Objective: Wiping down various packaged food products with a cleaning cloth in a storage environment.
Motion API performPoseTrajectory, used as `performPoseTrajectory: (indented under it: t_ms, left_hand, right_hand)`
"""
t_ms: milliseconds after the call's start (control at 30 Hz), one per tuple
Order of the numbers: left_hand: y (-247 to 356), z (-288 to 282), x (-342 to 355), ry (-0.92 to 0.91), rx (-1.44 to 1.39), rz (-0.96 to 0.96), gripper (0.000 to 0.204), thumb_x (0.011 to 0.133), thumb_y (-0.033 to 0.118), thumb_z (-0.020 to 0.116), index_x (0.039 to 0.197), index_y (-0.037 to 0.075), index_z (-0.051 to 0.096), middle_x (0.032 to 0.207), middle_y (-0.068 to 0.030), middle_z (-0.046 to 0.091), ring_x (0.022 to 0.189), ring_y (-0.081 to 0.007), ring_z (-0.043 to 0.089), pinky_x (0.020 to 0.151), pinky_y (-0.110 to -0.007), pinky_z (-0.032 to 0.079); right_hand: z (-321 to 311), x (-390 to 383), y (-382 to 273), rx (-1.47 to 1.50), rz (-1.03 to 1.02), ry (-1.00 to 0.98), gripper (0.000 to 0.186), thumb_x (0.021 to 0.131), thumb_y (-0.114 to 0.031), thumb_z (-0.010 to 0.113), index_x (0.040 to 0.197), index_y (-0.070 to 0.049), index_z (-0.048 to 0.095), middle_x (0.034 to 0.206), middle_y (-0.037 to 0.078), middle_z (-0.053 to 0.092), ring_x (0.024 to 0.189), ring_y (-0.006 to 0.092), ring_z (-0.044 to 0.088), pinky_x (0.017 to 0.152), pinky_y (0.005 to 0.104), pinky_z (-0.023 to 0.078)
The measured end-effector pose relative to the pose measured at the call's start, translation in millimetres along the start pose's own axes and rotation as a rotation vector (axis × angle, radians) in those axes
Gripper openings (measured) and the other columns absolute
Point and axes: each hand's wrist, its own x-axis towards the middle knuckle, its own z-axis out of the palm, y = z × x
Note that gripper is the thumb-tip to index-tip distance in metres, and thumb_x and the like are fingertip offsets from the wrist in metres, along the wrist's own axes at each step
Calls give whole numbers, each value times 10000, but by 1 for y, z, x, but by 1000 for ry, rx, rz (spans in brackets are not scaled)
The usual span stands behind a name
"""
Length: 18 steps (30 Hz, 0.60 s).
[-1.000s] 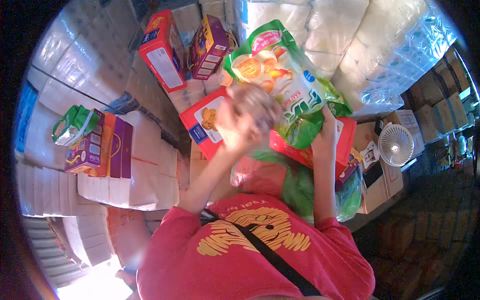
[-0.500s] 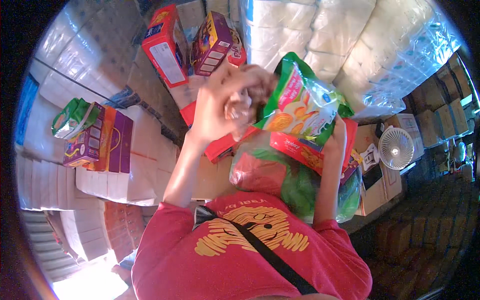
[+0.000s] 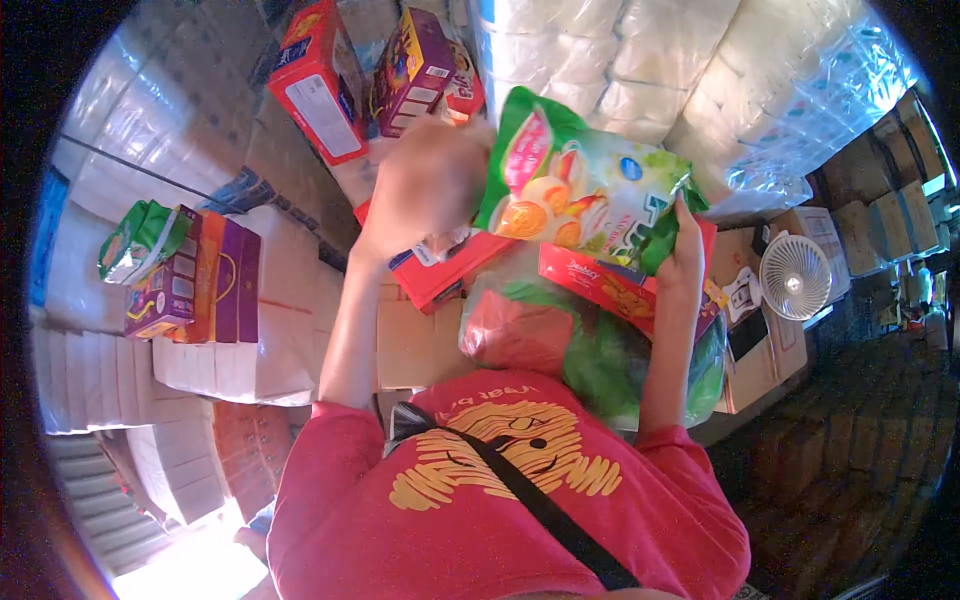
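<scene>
My right hand (image 3: 682,245) grips the lower right side of a green and white snack bag (image 3: 590,195) printed with pictures of fruit and round slices. The bag is tilted, its green upper left corner reaching toward my left hand (image 3: 425,190). Motion blur smears the left hand, and its fingers cannot be made out. Just below it shows a small shiny wrapped item (image 3: 440,245); whether the hand touches it is unclear. Under the snack bag lies a red biscuit box (image 3: 590,285), with another red box (image 3: 450,275) to its left.
A clear plastic bag (image 3: 520,335) of red and green contents rests against my front. Red (image 3: 320,95) and purple boxes (image 3: 412,75) stand at the back left. Plastic-wrapped white packs (image 3: 650,70) rise behind. At right is a white fan (image 3: 795,277); at left, purple gift boxes (image 3: 235,285).
My left hand has moved left and slightly down, away from the snack bag. The bag has turned more face-up and shifted slightly left, still in my right hand.
</scene>
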Motion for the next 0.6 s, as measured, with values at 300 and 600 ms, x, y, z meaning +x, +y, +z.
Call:
performPoseTrajectory:
  t_ms: [300, 600]
  left_hand:
    - [11, 14, -1, 469, 16, -127, 269, 793, 65, 634, 1049, 23, 565, 990, -52, 570, 870, -138, 549, 803, -268, 450]
    - [30, 118, -38, 368, 581, 122, 427, 577, 297, 651, 1003, 323, 627, 1111, -66, 514, 897, -308, 536, 729, -453, 477]
  right_hand:
    - [24, -20, 9, -54, -142, 0, 338, 934, -243, 461, 1186, -22, 507, 1156, 101, 580, 1004, 223, 586, 868, 372, 469]
    - [65, -52, 67, -45, -184, -268, 240, 927, -270, 497, 1014, -50, 539, 959, 69, 601, 851, 162, 594, 688, 315, 513]
